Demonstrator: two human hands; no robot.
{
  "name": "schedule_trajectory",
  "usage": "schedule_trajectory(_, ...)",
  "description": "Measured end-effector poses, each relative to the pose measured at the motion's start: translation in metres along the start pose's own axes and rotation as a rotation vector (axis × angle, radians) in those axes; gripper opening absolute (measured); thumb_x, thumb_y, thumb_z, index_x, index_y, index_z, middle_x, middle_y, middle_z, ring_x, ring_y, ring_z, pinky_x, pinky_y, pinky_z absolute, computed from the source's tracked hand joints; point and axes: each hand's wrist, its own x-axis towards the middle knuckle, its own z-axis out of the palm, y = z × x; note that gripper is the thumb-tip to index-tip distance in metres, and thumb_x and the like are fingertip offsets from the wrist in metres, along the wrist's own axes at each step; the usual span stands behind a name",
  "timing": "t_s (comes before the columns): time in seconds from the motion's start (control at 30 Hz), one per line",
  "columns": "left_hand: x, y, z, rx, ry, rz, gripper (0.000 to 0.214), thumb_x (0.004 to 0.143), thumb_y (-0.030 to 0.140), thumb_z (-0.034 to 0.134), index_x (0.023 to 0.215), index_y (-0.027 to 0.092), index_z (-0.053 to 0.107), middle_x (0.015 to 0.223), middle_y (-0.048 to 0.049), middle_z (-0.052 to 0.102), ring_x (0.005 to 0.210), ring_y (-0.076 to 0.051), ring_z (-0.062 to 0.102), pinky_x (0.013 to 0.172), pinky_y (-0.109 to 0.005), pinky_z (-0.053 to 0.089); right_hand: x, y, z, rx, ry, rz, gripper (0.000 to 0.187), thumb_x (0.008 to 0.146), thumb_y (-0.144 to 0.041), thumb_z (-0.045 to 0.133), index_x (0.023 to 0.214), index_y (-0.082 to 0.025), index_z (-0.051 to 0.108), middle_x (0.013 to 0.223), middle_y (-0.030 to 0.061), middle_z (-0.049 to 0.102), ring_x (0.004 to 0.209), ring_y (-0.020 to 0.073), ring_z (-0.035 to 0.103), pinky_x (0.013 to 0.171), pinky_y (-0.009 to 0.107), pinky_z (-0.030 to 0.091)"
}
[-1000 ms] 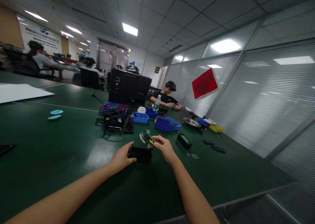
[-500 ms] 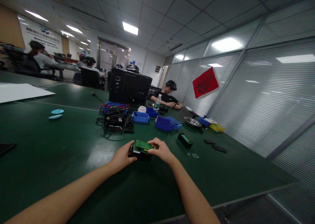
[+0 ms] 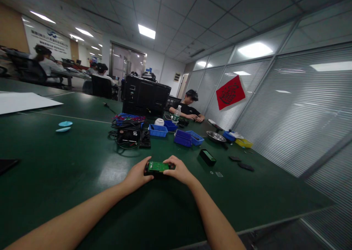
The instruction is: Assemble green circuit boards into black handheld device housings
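A green circuit board (image 3: 158, 166) lies flat on top of a small black case (image 3: 155, 173) on the green table (image 3: 82, 176). My left hand (image 3: 136, 176) grips the case's left end, fingers curled around it. My right hand (image 3: 178, 170) is closed on the right end, its fingers pressing on the board's edge. Both forearms reach in from the bottom of the view.
Beyond the hands lie a black box with a green top (image 3: 207, 157), blue trays (image 3: 188, 138), a black device with tangled cables (image 3: 127, 136), a metal bowl (image 3: 216, 136) and flat dark pieces (image 3: 244, 166). A person (image 3: 189, 109) sits at the far end; others sit at the left.
My right hand brought the green board from tilted in the air down onto the black case, where it now lies flat. My left hand has stayed on the case.
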Motion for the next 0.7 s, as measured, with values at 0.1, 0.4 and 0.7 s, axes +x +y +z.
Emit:
schedule_trajectory(0.1, 0.0, 0.0, 0.0, 0.007, -0.008, 0.004, 0.076, 0.059, 0.024, 0.063, 0.129, 0.017, 0.034, 0.103, -0.0056, 0.058, 0.079, -0.016, 0.056, 0.074, -0.026, 0.041, 0.0, 0.006, 0.003, -0.015, -0.015, -0.031, 0.033, 0.063, -0.028, 0.071, 0.094, -0.02, 0.063, 0.089, 0.0014, 0.052, 0.082, 0.0142, 0.05, 0.072, 0.026, 0.04)
schedule_trajectory(0.4, 0.001, -0.005, 0.003, -0.027, 0.046, 0.014, 0.071, 0.062, 0.021, 0.06, 0.128, 0.018, 0.035, 0.101, -0.005, 0.056, 0.074, -0.013, 0.054, 0.075, -0.026, 0.043, -0.002, 0.005, 0.002, -0.048, -0.113, -0.015, 0.049, 0.065, -0.037, 0.068, 0.11, -0.024, 0.054, 0.1, 0.0026, 0.051, 0.089, 0.0161, 0.05, 0.076, 0.027, 0.04)
schedule_trajectory(0.7, 0.005, -0.013, 0.007, -0.096, 0.095, 0.024, 0.063, 0.065, 0.019, 0.053, 0.125, 0.016, 0.037, 0.104, -0.0067, 0.053, 0.07, -0.012, 0.052, 0.067, -0.026, 0.047, 0.002, 0.012, 0.026, -0.273, 0.024, 0.118, 0.043, 0.063, -0.034, 0.066, 0.102, -0.02, 0.054, 0.098, 0.0048, 0.056, 0.089, 0.0195, 0.052, 0.077, 0.029, 0.038)
